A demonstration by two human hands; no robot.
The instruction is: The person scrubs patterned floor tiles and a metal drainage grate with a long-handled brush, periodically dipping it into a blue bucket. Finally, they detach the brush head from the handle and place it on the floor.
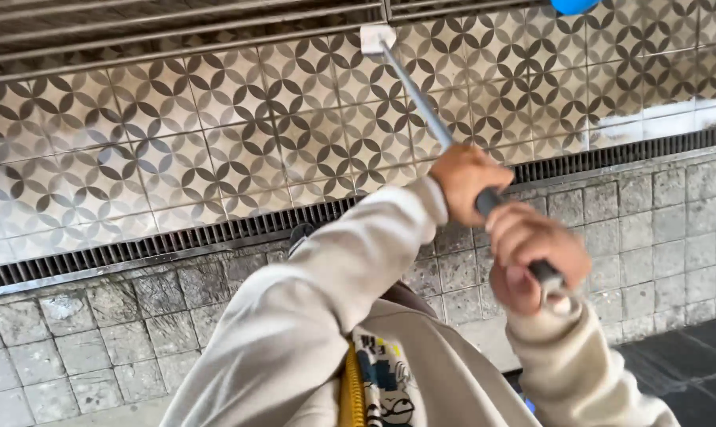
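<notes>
Both hands are gripping a long pole: the left hand is wrapping its grip fully around the grey metal shaft, and the right hand is closing tight around the black handle end, fingers curled shut. The pole is slanting up and left, its small flat white head touching the patterned tiles, glossy with petal-circle motifs. Below, a dark slotted grate is running beside rough grey square blocks. Cream sleeves are covering both arms
</notes>
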